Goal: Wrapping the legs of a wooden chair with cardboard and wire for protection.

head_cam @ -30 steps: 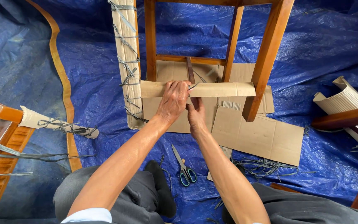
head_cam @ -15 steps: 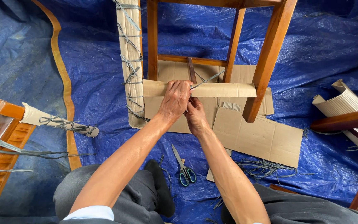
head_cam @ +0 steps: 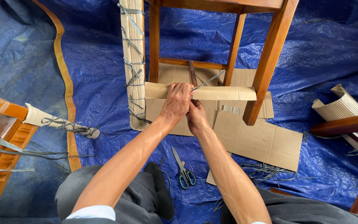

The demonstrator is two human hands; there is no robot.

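A wooden chair frame [head_cam: 270,54] stands on a blue tarp. Its lower crossbar is wrapped in a roll of brown cardboard [head_cam: 224,93]. My left hand [head_cam: 175,102] grips that cardboard wrap from above, near its middle. My right hand [head_cam: 196,117] sits just below and to the right of it, fingers closed on a thin grey plastic strap [head_cam: 208,79] that runs up and right from the wrap. The leg on the left [head_cam: 131,62] is covered in cardboard tied with several grey straps.
Flat cardboard sheets [head_cam: 262,139] lie under the chair. Scissors with blue-green handles [head_cam: 183,170] lie on the tarp [head_cam: 92,62] between my knees. Loose strap offcuts [head_cam: 266,170] lie at the right. Another wrapped wooden piece [head_cam: 54,122] is at the left, corrugated cardboard [head_cam: 344,103] at the right.
My right hand has moved up closer under the left hand, and the grey strap now stands pulled out up and right from the wrap. The view has shifted slightly.
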